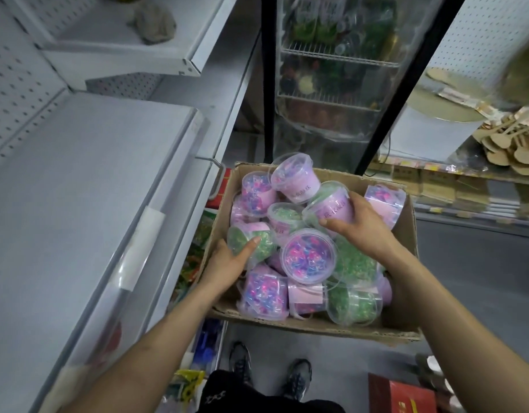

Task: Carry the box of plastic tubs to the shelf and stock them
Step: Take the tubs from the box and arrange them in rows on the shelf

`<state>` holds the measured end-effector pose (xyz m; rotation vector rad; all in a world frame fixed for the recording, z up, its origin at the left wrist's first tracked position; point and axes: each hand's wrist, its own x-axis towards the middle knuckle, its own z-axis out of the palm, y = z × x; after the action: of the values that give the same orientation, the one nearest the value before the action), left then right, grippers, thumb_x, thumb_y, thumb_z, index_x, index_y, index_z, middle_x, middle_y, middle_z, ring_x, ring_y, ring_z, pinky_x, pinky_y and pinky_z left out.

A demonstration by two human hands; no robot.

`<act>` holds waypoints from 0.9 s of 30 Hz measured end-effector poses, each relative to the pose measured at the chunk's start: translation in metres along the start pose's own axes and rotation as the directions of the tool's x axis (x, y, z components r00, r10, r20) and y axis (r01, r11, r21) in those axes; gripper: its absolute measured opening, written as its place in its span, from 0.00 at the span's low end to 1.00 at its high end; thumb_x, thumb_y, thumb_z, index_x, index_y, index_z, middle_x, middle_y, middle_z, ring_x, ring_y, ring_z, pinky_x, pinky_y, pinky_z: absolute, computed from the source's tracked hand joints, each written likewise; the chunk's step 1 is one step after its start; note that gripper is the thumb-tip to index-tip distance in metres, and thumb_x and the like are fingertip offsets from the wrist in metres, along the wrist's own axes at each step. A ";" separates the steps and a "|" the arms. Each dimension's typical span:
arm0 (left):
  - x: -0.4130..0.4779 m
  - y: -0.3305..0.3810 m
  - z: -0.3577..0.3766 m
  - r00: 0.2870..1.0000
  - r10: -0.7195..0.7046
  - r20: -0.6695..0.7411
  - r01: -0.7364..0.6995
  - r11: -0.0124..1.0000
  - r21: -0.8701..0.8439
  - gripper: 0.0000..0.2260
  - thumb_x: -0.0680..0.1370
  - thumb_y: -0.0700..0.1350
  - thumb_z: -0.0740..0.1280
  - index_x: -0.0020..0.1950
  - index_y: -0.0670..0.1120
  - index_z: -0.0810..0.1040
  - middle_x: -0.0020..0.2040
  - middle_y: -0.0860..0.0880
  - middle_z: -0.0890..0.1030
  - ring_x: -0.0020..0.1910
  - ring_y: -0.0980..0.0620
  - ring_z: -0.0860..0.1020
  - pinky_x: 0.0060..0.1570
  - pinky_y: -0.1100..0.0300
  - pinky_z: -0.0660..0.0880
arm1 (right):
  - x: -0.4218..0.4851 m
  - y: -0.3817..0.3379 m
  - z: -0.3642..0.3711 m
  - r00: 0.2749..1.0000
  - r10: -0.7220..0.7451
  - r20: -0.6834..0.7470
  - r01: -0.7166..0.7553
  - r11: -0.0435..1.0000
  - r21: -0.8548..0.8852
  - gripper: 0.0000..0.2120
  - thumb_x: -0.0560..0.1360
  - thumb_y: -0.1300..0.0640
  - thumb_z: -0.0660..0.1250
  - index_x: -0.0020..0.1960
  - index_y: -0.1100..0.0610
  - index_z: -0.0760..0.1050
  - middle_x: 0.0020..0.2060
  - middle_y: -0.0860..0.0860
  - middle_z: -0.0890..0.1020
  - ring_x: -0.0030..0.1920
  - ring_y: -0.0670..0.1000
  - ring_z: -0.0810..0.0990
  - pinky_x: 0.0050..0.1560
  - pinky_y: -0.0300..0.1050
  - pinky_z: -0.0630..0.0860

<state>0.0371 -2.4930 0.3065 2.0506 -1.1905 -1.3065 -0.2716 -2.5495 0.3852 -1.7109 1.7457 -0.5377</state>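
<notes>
The box (406,234) stands open beside the grey shelf (78,204), so the carrying looks done. Stocking appears to be only starting: no tub shows on the shelf, and the box is heaped full. What holds the box up is hidden beneath it, perhaps a lower shelf.

Inside, the plastic tubs (309,256) lie jumbled at all angles. They are small round pails of clear, glossy plastic with snap lids and thin hoop handles, packed with tiny green or pink-and-blue bits, most with a pink paper label.

The left hand (227,260) holds a green tub (264,250) near the box's left wall, its fingers (251,243) curled round it. The right hand (358,228) grips a pink-labelled tub (332,211) higher in the pile, fingers wrapped over its side.

The box is soft, creased brown cardboard with worn flaps. The shelf is smooth painted metal with a pegboard back (16,114) and a clear price strip (144,234) along its front. Behind stands a glass-door cooler (332,84); to the right lie wooden spoons (513,144).
</notes>
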 end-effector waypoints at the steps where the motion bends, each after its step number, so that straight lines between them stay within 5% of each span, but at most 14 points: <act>1: 0.005 0.001 0.001 1.000 0.000 0.003 0.000 1.000 -0.008 0.54 0.62 0.85 0.65 0.75 0.47 0.72 0.65 0.48 0.83 0.60 0.49 0.82 0.64 0.47 0.79 | 0.001 0.000 -0.001 1.000 0.007 0.008 -0.007 1.000 0.003 0.37 0.68 0.35 0.77 0.71 0.49 0.69 0.62 0.49 0.79 0.58 0.51 0.80 0.59 0.58 0.80; 5: 0.015 0.017 0.009 0.999 -0.043 -0.031 0.044 0.999 0.023 0.54 0.63 0.83 0.64 0.77 0.46 0.69 0.70 0.44 0.77 0.63 0.43 0.80 0.62 0.49 0.78 | 0.009 0.002 -0.001 0.999 0.042 0.004 -0.042 0.999 -0.001 0.37 0.67 0.32 0.77 0.69 0.50 0.72 0.59 0.48 0.81 0.55 0.51 0.81 0.57 0.58 0.81; 9: 0.017 0.026 0.016 0.991 -0.058 -0.116 0.070 0.993 0.098 0.43 0.72 0.70 0.71 0.77 0.43 0.67 0.72 0.40 0.72 0.64 0.39 0.77 0.57 0.51 0.75 | 0.012 0.004 0.002 0.997 0.080 0.005 -0.080 0.996 -0.037 0.40 0.67 0.28 0.74 0.68 0.52 0.73 0.59 0.49 0.82 0.55 0.52 0.82 0.55 0.58 0.81; 13: 0.011 0.028 0.012 0.989 0.055 -0.137 -0.043 0.996 0.084 0.39 0.72 0.61 0.76 0.76 0.46 0.67 0.69 0.44 0.70 0.63 0.41 0.77 0.58 0.49 0.77 | 0.014 0.003 0.003 0.994 0.102 0.037 -0.098 0.991 -0.090 0.31 0.68 0.34 0.78 0.60 0.51 0.73 0.52 0.49 0.81 0.49 0.51 0.81 0.48 0.54 0.80; 18: 0.001 0.038 -0.005 0.978 0.193 -0.084 -0.186 0.979 0.080 0.43 0.73 0.54 0.79 0.82 0.51 0.60 0.77 0.48 0.63 0.72 0.45 0.70 0.64 0.52 0.73 | 0.013 -0.003 0.001 0.993 0.121 0.008 -0.120 0.989 -0.080 0.32 0.65 0.35 0.80 0.59 0.51 0.74 0.50 0.48 0.82 0.48 0.51 0.81 0.49 0.55 0.81; 22: -0.007 0.045 -0.024 0.968 0.247 -0.042 -0.242 0.965 0.100 0.40 0.72 0.52 0.79 0.79 0.51 0.63 0.70 0.50 0.66 0.66 0.48 0.74 0.55 0.60 0.77 | 0.007 -0.008 -0.001 0.996 0.075 -0.052 -0.078 0.995 -0.054 0.36 0.64 0.34 0.80 0.64 0.51 0.75 0.53 0.48 0.82 0.50 0.51 0.81 0.51 0.56 0.82; 24: -0.010 0.050 -0.035 0.968 0.246 -0.051 -0.240 0.966 0.100 0.38 0.73 0.55 0.79 0.79 0.51 0.66 0.69 0.50 0.68 0.65 0.50 0.74 0.57 0.58 0.76 | 0.004 -0.014 -0.003 0.996 0.035 -0.082 -0.038 0.999 -0.030 0.37 0.65 0.36 0.80 0.67 0.52 0.74 0.55 0.48 0.81 0.51 0.51 0.81 0.52 0.54 0.81; 27: -0.019 0.055 -0.045 0.953 0.286 -0.094 -0.277 0.955 0.104 0.30 0.73 0.60 0.76 0.72 0.53 0.74 0.64 0.52 0.75 0.60 0.52 0.79 0.48 0.64 0.74 | 0.001 -0.022 -0.007 0.996 -0.035 -0.085 0.038 0.998 0.043 0.36 0.66 0.37 0.80 0.67 0.52 0.74 0.54 0.46 0.81 0.49 0.48 0.81 0.47 0.48 0.78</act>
<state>0.0493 -2.5104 0.3767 1.8978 -1.4522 -1.0108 -0.2600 -2.5535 0.4047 -1.7142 1.7504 -0.6692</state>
